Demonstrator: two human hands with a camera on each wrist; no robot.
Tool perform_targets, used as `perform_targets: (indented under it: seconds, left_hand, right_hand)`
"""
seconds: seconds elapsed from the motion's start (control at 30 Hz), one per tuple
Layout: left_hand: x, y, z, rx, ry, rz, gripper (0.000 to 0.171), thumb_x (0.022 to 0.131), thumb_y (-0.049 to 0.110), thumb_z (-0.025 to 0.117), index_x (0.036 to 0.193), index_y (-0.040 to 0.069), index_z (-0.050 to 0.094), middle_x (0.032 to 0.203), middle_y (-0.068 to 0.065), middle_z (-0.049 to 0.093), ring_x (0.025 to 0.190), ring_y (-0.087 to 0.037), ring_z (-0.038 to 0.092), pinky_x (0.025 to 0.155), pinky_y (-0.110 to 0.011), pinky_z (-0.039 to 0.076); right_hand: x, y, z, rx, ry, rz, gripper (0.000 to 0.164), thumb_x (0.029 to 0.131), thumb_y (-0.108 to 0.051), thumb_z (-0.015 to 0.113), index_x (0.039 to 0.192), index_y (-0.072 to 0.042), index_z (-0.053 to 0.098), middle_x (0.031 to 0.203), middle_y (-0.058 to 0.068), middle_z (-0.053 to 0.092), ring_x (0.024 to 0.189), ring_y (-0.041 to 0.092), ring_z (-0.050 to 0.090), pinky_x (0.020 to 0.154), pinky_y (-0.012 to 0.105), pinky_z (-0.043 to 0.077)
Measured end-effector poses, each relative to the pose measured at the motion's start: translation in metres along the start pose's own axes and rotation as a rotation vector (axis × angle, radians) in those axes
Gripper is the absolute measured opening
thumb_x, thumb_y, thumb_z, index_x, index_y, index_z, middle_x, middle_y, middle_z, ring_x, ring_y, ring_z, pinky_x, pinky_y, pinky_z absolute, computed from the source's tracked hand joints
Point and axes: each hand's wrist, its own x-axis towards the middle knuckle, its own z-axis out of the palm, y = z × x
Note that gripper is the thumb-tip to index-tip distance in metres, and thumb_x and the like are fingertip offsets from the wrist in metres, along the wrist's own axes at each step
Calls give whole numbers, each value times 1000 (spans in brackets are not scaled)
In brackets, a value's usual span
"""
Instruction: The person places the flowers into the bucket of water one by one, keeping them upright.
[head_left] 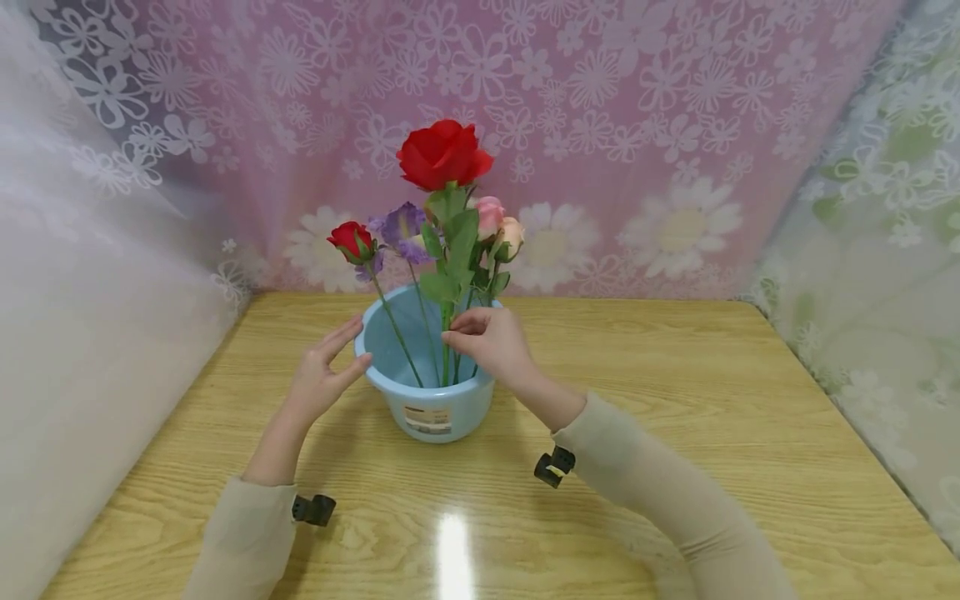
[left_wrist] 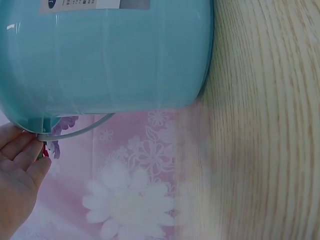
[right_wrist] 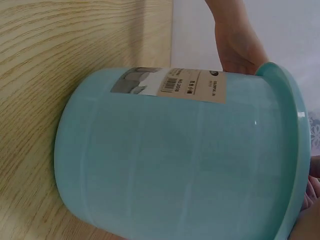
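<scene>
A light blue plastic bucket stands upright on the table, with several artificial flowers leaning in it. My right hand pinches the green stem of the large red rose between thumb and fingers, over the bucket's right side. The rose's bloom rises above the other flowers. At the left rim, my left hand touches the bucket with spread, fairly straight fingers. A small red rose and a purple flower lean left; a pink rose and a peach rose stand behind the right hand.
The wooden table extends around the bucket. A pink floral curtain hangs behind it, with pale curtains at both sides. A thin bucket handle shows in the left wrist view. A printed label is on the bucket's wall.
</scene>
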Motion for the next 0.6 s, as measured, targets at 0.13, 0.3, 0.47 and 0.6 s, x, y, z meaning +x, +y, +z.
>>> perform_targets:
  seconds: [0.13, 0.3, 0.47, 0.6]
  left_hand:
    - [-1, 13, -2, -1, -3, -2, 48, 81, 5, 62, 124, -9, 45, 130, -22, 40, 120, -37, 35, 94, -52, 31]
    - [-1, 38, -6, 5, -9, -4, 47, 82, 4, 60, 122, -14, 43, 128, -28, 39, 118, -42, 34, 92, -55, 31]
    - [-1, 40, -6, 18, -2, -3, 47, 80, 1, 61, 121, -15, 44, 127, -29, 40, 117, -43, 35, 92, -55, 31]
    - [0, 25, -4, 8, 8, 5, 47, 79, 1, 62, 122, -11, 46, 128, -25, 41, 119, -40, 35, 93, -53, 31]
  right_hand:
    - [-2, 2, 2, -33, -7, -25, 13, 77, -13, 69, 84, -3, 68, 79, 6, 66, 70, 15, 60, 59, 26, 49]
    - [-3, 4, 4, -41, -2, -52, 11, 77, -12, 69, 83, -3, 68, 78, 5, 66, 69, 15, 60, 58, 26, 49]
    - [-4, 4, 4, -88, 1, -55, 11, 77, -13, 69, 83, -4, 69, 78, 4, 66, 70, 13, 61, 60, 25, 49]
    - [-6, 3, 2, -46, -4, -52, 13, 78, -11, 67, 88, -3, 68, 81, 4, 66, 73, 14, 61, 62, 25, 50]
